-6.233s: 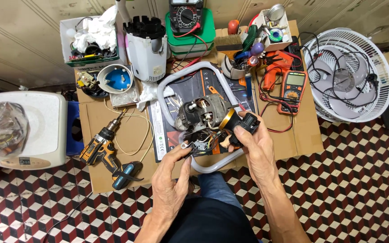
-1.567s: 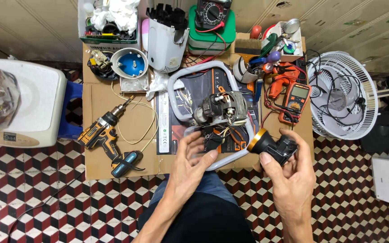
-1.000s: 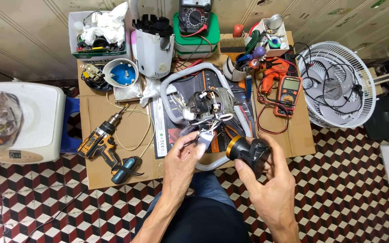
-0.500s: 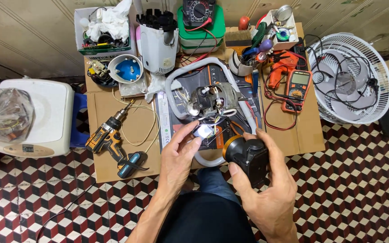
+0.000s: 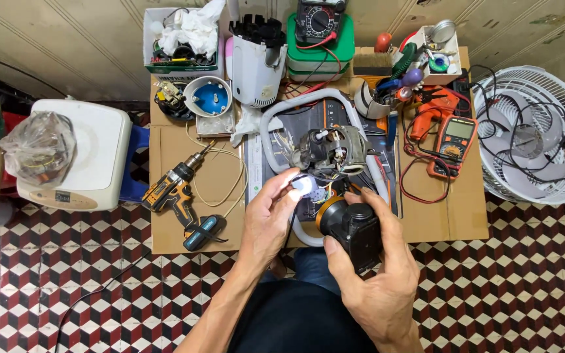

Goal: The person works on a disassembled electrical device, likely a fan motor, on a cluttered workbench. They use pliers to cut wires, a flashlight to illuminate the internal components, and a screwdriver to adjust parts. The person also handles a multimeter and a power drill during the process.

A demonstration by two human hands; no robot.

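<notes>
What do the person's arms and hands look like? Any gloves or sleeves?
No gloves: the left hand and the right hand are both bare. No sleeves show either; both forearms are uncovered as far as the picture reaches. I see no watch, rings or bracelets. Below the arms there is dark clothing.

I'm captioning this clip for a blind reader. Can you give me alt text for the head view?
Seen from above, the right hand holds a black lamp while the left hand pinches a small white part beside a motor. A cordless drill, meters and a fan lie around on a cardboard-covered bench.
</notes>
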